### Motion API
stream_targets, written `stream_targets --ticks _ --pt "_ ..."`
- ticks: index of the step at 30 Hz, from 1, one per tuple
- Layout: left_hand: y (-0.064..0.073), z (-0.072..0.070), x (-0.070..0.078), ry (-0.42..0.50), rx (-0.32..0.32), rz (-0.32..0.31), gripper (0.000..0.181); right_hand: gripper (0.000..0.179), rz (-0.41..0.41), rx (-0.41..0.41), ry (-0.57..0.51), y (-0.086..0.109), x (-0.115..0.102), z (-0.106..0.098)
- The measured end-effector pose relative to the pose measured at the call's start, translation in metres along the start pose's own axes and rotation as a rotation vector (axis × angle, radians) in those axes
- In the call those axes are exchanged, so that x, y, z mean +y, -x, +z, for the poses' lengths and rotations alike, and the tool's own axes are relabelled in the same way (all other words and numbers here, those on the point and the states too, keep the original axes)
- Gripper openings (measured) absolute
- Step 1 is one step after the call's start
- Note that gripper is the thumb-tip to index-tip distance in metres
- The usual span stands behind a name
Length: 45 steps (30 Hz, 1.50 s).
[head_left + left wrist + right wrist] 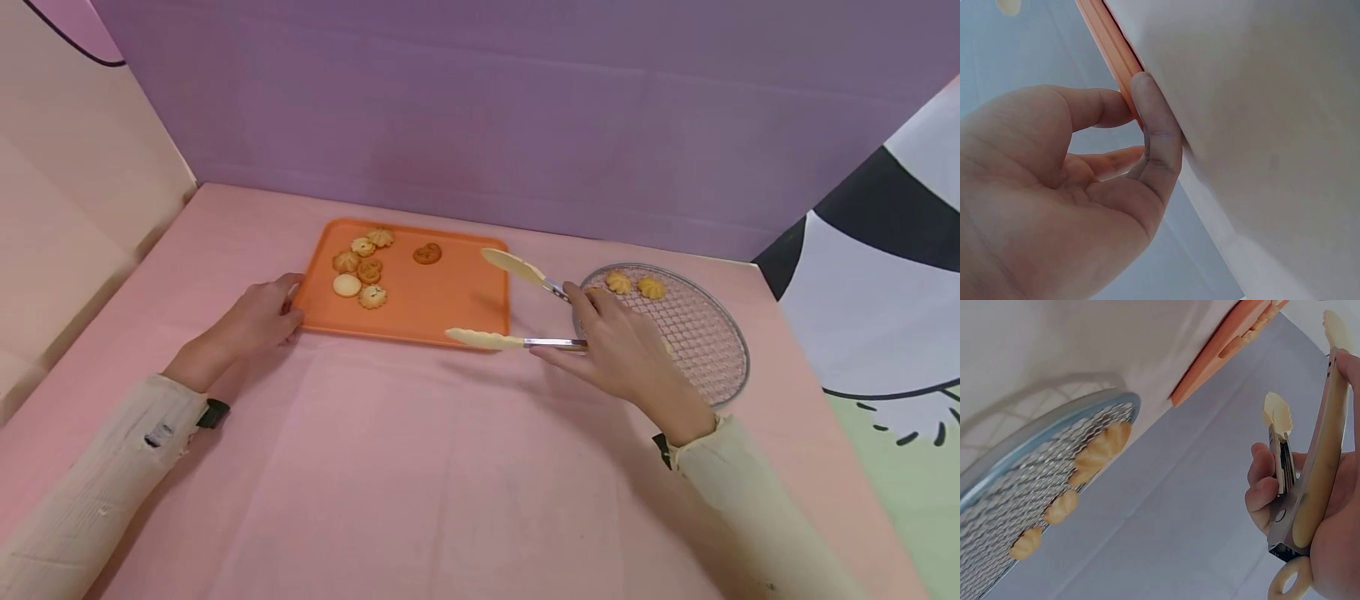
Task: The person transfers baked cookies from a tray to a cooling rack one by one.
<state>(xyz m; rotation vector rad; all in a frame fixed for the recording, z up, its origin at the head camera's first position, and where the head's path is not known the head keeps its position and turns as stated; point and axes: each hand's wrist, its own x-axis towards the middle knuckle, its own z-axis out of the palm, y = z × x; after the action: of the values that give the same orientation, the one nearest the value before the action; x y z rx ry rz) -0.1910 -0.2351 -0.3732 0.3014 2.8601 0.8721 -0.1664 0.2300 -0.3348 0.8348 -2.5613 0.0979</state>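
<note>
An orange rectangular tray lies on the pink-covered table with several cookies grouped at its left and one brown pretzel-shaped cookie apart from them. At its left edge my left hand pinches the rim; in the left wrist view the thumb and fingers close on it. My right hand holds metal tongs with cream-coloured tips. Spread wide over the tray's right end, the tongs have nothing between their tips. Under the right hand is a round wire rack, partly hidden by it.
Cookies sit along the rack's far side, and the right wrist view shows several cookies there. A purple wall rises close behind the tray and rack. Printed panels stand at the sides.
</note>
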Motion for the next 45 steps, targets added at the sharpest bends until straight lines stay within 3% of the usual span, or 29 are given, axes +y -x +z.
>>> stream_targets --ticks 6,13,26,33,41,45 --pt "0.0 0.0 -0.001 0.009 -0.005 -0.009 0.055 0.09 -0.017 -0.021 -0.014 -0.013 -0.005 0.004" --pt "-0.002 0.001 0.0 0.016 -0.003 0.002 0.055 0.087 0.004 -0.106 -0.03 -0.029 -0.008 0.011" --pt "0.0 0.0 -0.003 0.036 -0.021 -0.046 0.057 0.084 0.057 -0.255 -0.028 -0.065 -0.015 0.034" --pt "0.001 -0.001 -0.002 0.031 -0.02 -0.032 0.056 0.079 0.129 -0.333 -0.128 -0.081 -0.008 0.052" --pt "-0.002 -0.001 -0.001 0.039 -0.011 -0.023 0.056 0.092 0.21 -0.442 -0.266 -0.101 -0.007 0.063" --pt "-0.001 -0.001 0.0 0.031 -0.012 -0.022 0.056 0.089 0.231 -0.476 -0.319 -0.112 -0.009 0.068"
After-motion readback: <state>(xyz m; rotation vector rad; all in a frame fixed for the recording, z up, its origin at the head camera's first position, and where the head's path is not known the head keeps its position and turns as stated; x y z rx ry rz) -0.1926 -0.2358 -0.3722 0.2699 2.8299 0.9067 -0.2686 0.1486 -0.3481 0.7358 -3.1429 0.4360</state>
